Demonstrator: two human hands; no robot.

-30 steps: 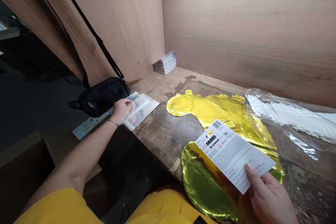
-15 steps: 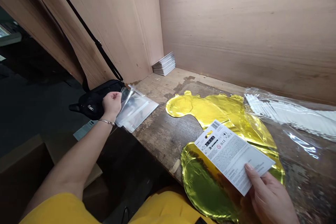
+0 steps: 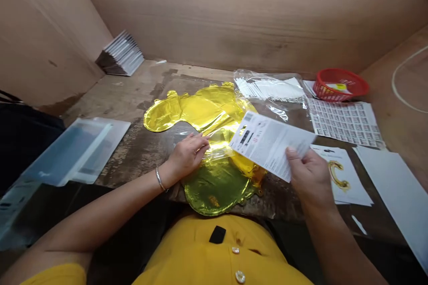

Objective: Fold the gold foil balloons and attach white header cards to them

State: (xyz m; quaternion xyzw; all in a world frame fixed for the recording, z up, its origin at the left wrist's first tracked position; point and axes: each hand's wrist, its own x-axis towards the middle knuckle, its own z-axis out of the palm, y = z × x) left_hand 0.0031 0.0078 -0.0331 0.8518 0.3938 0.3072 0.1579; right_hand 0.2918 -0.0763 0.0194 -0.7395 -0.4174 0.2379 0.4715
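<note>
Gold foil balloon [image 3: 197,111] lies flat on our scarred wooden bench [image 3: 133,93], running from mid-bench toward us, with its round lobe [image 3: 216,189] nearest our yellow shirt [image 3: 200,249]. Plywood walls [image 3: 234,18] close off the bench behind and to the left. Off to the right are a clear bag of white strips [image 3: 269,89], a sheet of printed labels [image 3: 344,122], a blank white sheet [image 3: 394,191] and a red plastic basket [image 3: 339,84]. To the left lie clear plastic sleeves [image 3: 76,151], and in the back corner sits a stack of white packets [image 3: 122,53]. A white card showing a gold letter [image 3: 337,176] lies just beyond our right hand [image 3: 309,178].

That right hand pinches a printed card [image 3: 270,144] between thumb and fingers, holding it up over the balloon. Our left hand [image 3: 188,156] lies on a clear film [image 3: 217,144] covering part of the balloon, its fingers together and gently curved; we cannot tell whether they have hold of the film. A thin bangle [image 3: 159,179] circles that wrist.

We would do best to keep our touch light and our fingers flat here, since foil and film crease easily, and to hold the card only by its edge.
</note>
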